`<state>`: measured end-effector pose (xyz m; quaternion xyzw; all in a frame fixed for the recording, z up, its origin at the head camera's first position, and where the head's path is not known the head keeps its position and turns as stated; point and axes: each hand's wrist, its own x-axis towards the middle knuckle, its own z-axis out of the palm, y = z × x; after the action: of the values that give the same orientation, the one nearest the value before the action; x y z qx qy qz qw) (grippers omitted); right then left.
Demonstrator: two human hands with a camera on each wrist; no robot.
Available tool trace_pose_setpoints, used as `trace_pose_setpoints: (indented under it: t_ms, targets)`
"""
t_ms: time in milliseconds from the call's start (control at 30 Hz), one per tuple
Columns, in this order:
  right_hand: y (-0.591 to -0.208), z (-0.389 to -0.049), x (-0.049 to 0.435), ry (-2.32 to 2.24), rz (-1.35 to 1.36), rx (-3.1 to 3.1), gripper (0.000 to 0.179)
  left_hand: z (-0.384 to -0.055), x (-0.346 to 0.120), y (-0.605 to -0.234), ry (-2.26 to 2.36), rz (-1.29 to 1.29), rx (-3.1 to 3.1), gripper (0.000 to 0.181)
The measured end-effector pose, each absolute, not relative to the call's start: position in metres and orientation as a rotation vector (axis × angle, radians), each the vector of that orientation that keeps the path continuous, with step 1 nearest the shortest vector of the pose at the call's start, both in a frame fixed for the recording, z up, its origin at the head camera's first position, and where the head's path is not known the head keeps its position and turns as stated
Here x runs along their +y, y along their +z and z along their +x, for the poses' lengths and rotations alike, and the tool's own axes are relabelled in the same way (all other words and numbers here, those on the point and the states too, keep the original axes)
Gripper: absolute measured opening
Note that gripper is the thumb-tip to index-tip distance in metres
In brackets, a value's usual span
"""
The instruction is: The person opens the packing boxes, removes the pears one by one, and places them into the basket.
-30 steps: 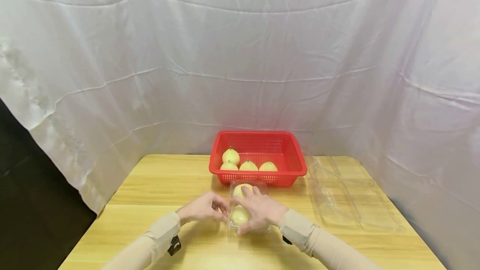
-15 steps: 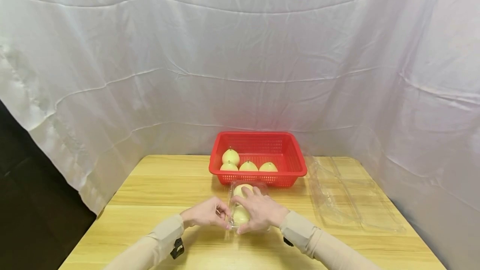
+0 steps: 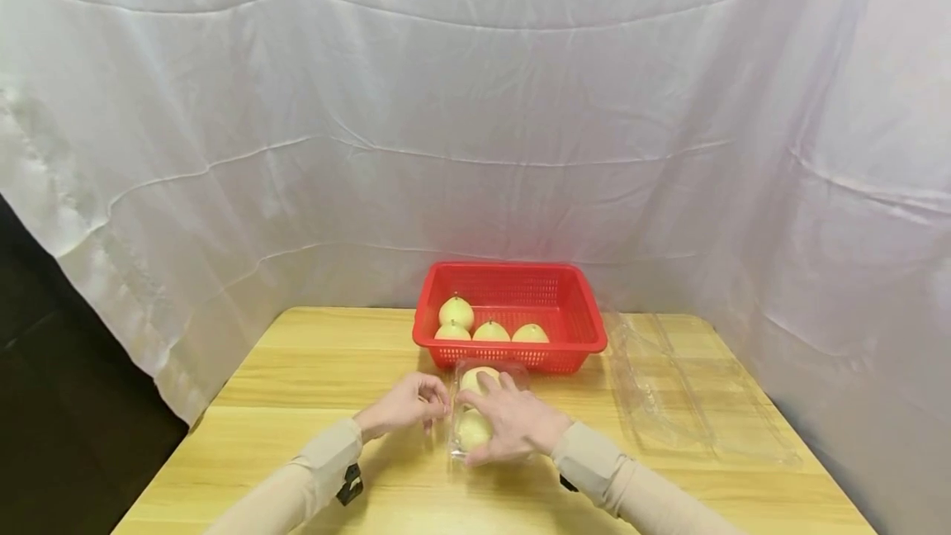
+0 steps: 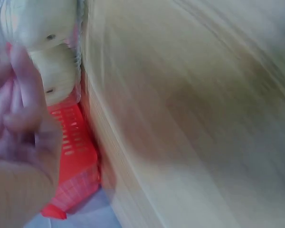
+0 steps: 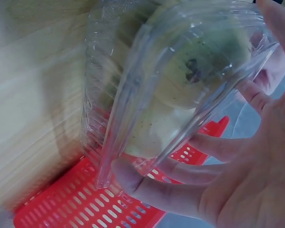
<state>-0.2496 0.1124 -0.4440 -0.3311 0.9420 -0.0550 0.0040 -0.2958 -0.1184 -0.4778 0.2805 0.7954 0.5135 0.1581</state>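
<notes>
A clear plastic clamshell box with pears inside stands on the table in front of the basket. My right hand spreads over the lid, its fingers fairly straight and apart. In the right wrist view its fingertips rest along the lid's rim, and the pears show through the plastic. Just left of the box is my left hand, fingers loosely bent and thumb near the forefinger, with nothing visible in its grasp. The left wrist view is blurred; there the left fingers overlap the box's side.
Behind the box sits a red perforated basket holding several pears. More clear plastic clamshells lie open on the table's right side. Pale curtains hang behind the wooden table.
My left hand moved to the box's near left corner, then back away to the left. My right hand has stayed on the lid.
</notes>
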Motion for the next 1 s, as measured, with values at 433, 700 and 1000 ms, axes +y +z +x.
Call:
trace_pose_setpoints:
  t_ms: [433,700,1000]
  targets:
    - [-0.445,-0.247,0.106,-0.055,-0.973,2.958,0.085,-0.322,-0.091,-0.478,1.402,0.654,2.526,0.048]
    - [-0.447,-0.248,0.106,-0.037,-0.984,2.963,0.087,-0.328,-0.090,-0.481,1.623,0.512,2.310,0.048]
    - [-0.448,-0.249,0.105,-0.004,-1.024,2.979,0.091,-0.331,-0.093,-0.482,1.699,0.341,2.169,0.054]
